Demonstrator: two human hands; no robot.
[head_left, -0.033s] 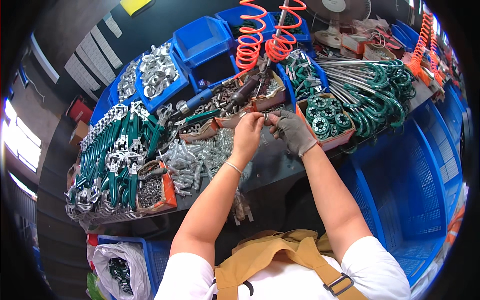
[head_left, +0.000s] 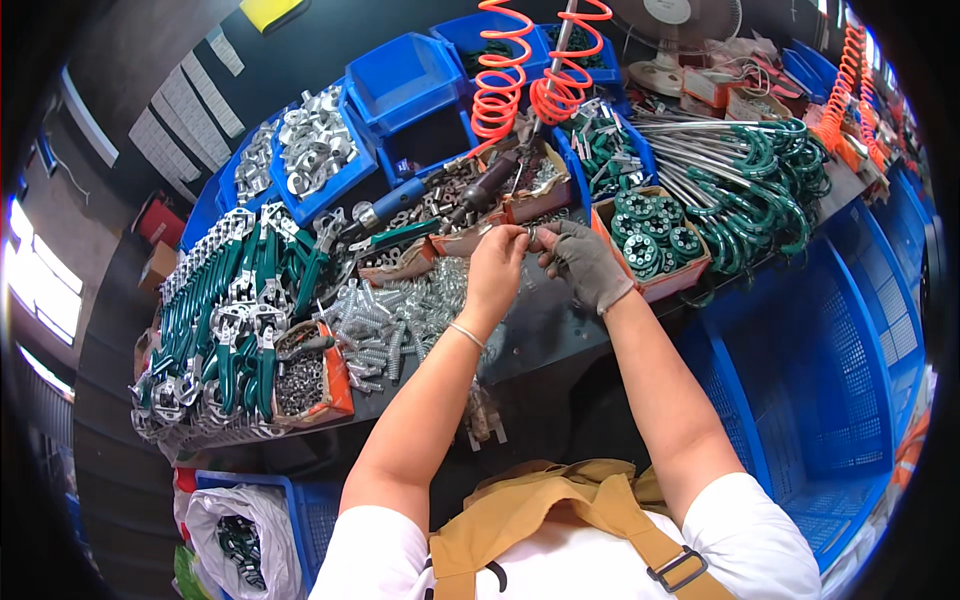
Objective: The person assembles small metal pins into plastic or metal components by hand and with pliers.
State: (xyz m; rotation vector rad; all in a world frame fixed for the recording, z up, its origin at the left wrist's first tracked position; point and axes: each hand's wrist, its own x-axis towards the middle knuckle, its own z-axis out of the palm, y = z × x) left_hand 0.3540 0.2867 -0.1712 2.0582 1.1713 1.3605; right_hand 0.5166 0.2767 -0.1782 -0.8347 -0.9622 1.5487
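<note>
Left hand (head_left: pixel 497 262) bare, fingertips pinched on a small metal part (head_left: pixel 527 236) | right hand (head_left: pixel 585 262) gloved grey, fingers closed on the same part | part held up between both hands, above the loose screw pile (head_left: pixel 400 310) | green knobs box (head_left: pixel 655 235) just right.

This is a hardware assembly workshop. The desk (head_left: pixel 560 320) is crowded with blue plastic bins (head_left: pixel 405 70) of metal fittings, a heap of loose silver screws (head_left: pixel 400 315), rows of green-handled clamps (head_left: pixel 235 300), green-coated hooks (head_left: pixel 760 190), and orange coiled air hoses (head_left: pixel 500 80) hanging above.
</note>
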